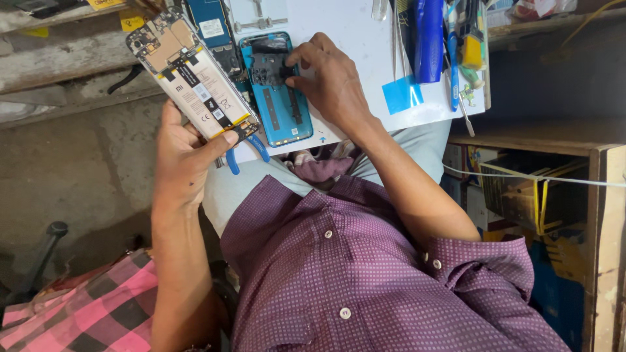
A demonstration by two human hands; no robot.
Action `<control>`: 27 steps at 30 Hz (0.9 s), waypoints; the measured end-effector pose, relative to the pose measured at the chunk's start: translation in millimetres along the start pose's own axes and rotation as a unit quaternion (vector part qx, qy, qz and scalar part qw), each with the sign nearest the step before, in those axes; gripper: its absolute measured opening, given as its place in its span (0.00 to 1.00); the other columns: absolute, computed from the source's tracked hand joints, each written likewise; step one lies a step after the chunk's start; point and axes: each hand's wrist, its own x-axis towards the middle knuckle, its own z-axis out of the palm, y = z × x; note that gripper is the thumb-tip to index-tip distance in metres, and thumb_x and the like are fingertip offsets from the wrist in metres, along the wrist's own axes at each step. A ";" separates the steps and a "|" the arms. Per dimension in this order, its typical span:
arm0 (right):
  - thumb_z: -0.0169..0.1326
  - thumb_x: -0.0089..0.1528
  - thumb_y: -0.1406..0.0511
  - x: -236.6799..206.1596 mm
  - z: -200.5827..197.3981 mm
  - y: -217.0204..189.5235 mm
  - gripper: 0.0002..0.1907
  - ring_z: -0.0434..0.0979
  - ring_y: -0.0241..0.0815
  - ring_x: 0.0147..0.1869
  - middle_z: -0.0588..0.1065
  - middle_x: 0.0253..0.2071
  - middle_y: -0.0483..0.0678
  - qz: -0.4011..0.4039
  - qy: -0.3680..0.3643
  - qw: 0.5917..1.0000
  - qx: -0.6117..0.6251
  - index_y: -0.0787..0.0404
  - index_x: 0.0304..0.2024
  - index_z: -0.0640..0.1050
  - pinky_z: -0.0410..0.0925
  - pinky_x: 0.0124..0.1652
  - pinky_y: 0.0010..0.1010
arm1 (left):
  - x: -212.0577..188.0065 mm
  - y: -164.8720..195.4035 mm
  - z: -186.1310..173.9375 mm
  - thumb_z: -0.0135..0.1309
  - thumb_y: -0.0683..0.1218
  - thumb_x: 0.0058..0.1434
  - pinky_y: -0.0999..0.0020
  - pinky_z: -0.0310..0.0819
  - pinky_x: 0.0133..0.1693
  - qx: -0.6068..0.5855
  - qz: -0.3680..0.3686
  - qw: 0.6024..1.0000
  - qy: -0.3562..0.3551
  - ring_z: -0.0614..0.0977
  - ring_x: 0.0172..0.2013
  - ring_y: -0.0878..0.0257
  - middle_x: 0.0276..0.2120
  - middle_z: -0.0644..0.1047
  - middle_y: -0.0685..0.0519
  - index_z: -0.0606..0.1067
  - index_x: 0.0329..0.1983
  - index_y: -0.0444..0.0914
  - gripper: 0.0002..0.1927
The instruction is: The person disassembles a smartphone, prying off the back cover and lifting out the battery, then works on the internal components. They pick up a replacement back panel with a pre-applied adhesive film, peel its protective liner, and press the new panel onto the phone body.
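i count one opened phone (191, 77) clamped in my left hand (184, 153), one blue back cover (279, 88) on worktop (355, 39), my right hand (329, 81) fingertips pinched on it

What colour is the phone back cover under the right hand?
Light blue back cover, seen in the head view.

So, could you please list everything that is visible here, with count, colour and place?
opened phone: one, battery exposed, held up at left
back cover: one, light blue, on the white board
white board: one, on the lap
blue cylinder: one, top of the board
blue tape piece: one, board's right part
checked cloth: one, pink and black, bottom left
left hand: grips the opened phone
right hand: fingers on the back cover
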 end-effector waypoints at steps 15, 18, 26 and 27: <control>0.58 0.67 0.74 -31.9 -49.5 10.2 0.10 0.83 0.39 0.41 0.82 0.40 0.54 0.247 0.029 0.863 0.440 0.71 0.52 0.79 0.78 0.44 0.27 | 50.0 -14.1 52.5 0.58 0.31 0.60 0.65 0.82 0.38 0.006 0.000 0.997 -0.079 0.83 0.43 0.61 0.48 0.79 0.46 0.55 0.68 0.36 0.36; 0.56 0.69 0.74 -40.3 -57.3 11.7 0.11 0.84 0.41 0.44 0.82 0.43 0.56 0.262 0.064 0.826 0.496 0.71 0.54 0.77 0.78 0.46 0.28 | 62.2 -16.3 66.3 0.58 0.31 0.61 0.64 0.82 0.40 -0.009 0.001 0.994 -0.108 0.83 0.45 0.60 0.49 0.79 0.45 0.55 0.68 0.35 0.36; 0.49 0.73 0.71 -55.2 -69.9 19.0 0.09 0.85 0.44 0.47 0.80 0.47 0.62 0.275 0.095 0.760 0.581 0.70 0.55 0.74 0.79 0.49 0.29 | 79.8 -24.2 89.2 0.59 0.30 0.60 0.65 0.83 0.40 -0.027 0.009 0.989 -0.148 0.82 0.48 0.61 0.52 0.76 0.47 0.55 0.69 0.36 0.38; 0.48 0.73 0.71 -56.2 -70.5 19.7 0.10 0.85 0.44 0.47 0.80 0.47 0.62 0.275 0.094 0.757 0.585 0.70 0.55 0.74 0.78 0.49 0.29 | 79.8 -25.2 90.3 0.59 0.30 0.60 0.64 0.83 0.40 -0.024 0.007 0.989 -0.148 0.82 0.48 0.61 0.52 0.76 0.47 0.56 0.69 0.35 0.37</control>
